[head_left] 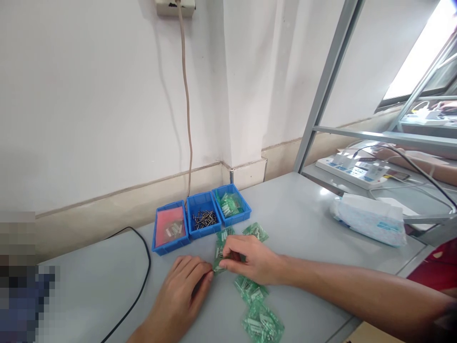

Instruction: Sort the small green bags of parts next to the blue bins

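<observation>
A small green plastic bag (218,251) with white and metal pieces inside lies on the desk between my hands. My left hand (185,288) rests on the desk, fingers curled, thumb and fingertip pinched at the bag's lower left corner. Over the bag's right side is my right hand (250,259), its thumb and forefinger closed on the bag; the exact grip is partly hidden. Similar filled bags lie around the right hand: a green bag (255,231) behind it, another bag (251,289) in front, and a bag (263,324) nearest me.
Behind the hands stand three blue bins: one bin (170,249) with pink sheet and clear bag, one bin (205,233) of screws, one bin (238,218) of green bags. A black cable (148,267) runs left. At right are a tissue pack (369,221), power strip (352,174) and metal frame (324,90).
</observation>
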Action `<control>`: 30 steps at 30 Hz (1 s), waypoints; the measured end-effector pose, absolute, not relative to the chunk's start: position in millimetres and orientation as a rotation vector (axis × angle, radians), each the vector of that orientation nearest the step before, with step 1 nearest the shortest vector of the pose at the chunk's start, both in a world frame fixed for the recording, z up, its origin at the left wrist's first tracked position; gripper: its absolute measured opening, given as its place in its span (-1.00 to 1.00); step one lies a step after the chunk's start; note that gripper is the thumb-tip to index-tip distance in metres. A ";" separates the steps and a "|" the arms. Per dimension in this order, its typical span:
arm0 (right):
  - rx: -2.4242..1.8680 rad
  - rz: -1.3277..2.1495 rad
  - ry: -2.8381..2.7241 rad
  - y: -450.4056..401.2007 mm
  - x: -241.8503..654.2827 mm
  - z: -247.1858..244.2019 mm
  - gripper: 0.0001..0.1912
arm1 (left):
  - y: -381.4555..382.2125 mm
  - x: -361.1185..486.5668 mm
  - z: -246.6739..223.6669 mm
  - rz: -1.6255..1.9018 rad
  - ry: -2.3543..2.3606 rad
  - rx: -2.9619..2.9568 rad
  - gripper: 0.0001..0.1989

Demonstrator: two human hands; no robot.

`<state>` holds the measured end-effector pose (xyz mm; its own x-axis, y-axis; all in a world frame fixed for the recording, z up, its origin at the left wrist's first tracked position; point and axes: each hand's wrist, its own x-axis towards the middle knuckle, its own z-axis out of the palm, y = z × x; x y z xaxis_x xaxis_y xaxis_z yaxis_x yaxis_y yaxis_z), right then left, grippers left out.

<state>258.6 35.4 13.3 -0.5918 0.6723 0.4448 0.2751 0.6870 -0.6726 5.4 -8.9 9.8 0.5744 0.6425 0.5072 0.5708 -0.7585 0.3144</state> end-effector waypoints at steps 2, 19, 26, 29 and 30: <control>-0.732 0.728 -2.203 35.2 258.6 13.8 -0.71 | -9.4 4.8 9.4 0.914 1.044 2.675 -0.83; -0.738 0.745 -2.257 34.6 257.9 15.1 -0.74 | -8.7 5.5 7.2 0.890 1.035 2.650 -0.84; -0.732 0.736 -2.267 35.5 257.4 13.9 -0.73 | -9.9 4.1 6.3 0.849 1.042 2.650 -0.84; -0.735 0.723 -2.275 35.9 258.0 12.3 -0.75 | -10.4 4.3 6.7 0.855 1.038 2.651 -0.85; -0.738 0.721 -2.278 35.8 258.2 12.0 -0.75 | -10.3 4.5 6.8 0.860 1.037 2.651 -0.85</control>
